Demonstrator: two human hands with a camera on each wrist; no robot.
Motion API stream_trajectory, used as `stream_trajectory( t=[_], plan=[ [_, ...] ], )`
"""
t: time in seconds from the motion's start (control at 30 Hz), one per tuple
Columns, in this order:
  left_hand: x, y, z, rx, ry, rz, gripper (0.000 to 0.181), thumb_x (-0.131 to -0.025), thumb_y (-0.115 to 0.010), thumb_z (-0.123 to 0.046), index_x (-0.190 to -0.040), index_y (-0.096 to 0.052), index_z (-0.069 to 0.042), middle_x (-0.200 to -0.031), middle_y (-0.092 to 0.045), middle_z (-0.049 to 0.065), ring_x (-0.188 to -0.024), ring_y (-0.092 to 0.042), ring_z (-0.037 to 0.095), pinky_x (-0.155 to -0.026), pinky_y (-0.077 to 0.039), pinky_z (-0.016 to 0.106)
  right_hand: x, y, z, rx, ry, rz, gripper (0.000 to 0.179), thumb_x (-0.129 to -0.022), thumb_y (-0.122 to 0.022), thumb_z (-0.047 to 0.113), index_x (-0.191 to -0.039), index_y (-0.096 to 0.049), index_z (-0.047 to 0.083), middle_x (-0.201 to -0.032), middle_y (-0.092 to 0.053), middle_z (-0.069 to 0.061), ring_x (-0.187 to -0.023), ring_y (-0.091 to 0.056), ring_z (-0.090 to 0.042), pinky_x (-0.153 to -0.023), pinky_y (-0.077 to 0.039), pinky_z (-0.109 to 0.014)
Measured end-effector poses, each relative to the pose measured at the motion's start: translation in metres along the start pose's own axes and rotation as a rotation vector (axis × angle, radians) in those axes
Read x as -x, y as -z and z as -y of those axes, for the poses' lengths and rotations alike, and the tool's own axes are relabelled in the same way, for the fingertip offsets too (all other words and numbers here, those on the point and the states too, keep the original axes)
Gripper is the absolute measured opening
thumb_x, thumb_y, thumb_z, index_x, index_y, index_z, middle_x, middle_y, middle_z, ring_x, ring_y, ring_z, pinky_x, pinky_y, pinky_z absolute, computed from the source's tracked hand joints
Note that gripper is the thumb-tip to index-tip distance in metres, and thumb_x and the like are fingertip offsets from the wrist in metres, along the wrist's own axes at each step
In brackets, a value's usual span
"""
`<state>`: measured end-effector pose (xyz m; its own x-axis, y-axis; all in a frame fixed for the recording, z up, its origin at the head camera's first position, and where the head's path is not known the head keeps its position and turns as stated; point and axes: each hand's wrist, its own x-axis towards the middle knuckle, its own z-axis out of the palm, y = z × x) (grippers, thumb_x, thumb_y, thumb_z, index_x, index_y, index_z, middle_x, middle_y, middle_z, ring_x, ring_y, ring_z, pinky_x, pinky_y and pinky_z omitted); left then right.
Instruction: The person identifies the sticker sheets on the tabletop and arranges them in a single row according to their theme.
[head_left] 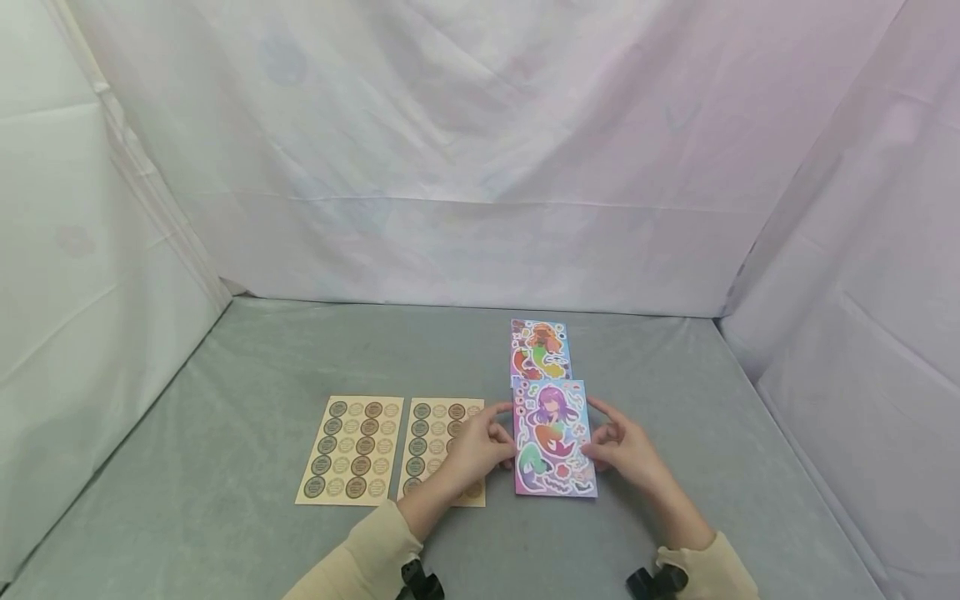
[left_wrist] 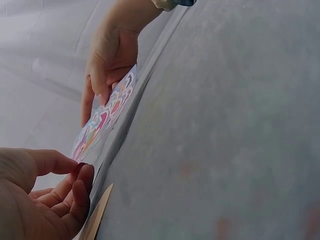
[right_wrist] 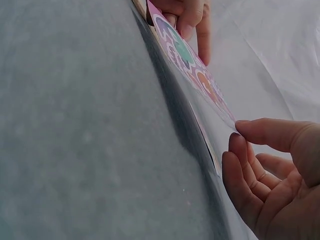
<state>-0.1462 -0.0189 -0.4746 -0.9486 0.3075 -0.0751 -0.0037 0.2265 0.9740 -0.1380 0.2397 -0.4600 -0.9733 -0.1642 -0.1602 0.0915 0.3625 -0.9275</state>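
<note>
A mermaid sticker sheet with a purple-haired figure is between both hands, printed face up. My left hand pinches its left edge. At the opposite edge, my right hand grips it between thumb and fingers. From the right wrist view, the sheet slants, with a dark shadow on the cloth below. Its far end overlaps a second mermaid sticker sheet, whose lower part is hidden. Thumb and fingertips of the left hand meet at a corner in the left wrist view.
Two tan sheets of round labels lie side by side on the left, one farther out and one partly covered by my left hand and forearm. Grey cloth covers the table. Pale curtains enclose the back and sides.
</note>
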Motion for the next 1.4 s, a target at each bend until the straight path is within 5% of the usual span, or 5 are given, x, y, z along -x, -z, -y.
stream_trajectory(
  t=[1.4],
  plan=[
    [0.002, -0.010, -0.001, -0.068, 0.056, 0.041, 0.067, -0.076, -0.068, 0.005, -0.138, -0.043, 0.004, -0.059, -0.062, 0.004, -0.041, -0.055, 0.015, -0.037, -0.042, 0.022, 0.000, 0.005, -0.014, 0.100, 0.010, 0.092, 0.081, -0.080, -0.075, 0.004, -0.146, -0.029, -0.004, -0.070, -0.061, -0.010, -0.056, -0.056, -0.020, -0.049, -0.051, -0.030]
  ],
)
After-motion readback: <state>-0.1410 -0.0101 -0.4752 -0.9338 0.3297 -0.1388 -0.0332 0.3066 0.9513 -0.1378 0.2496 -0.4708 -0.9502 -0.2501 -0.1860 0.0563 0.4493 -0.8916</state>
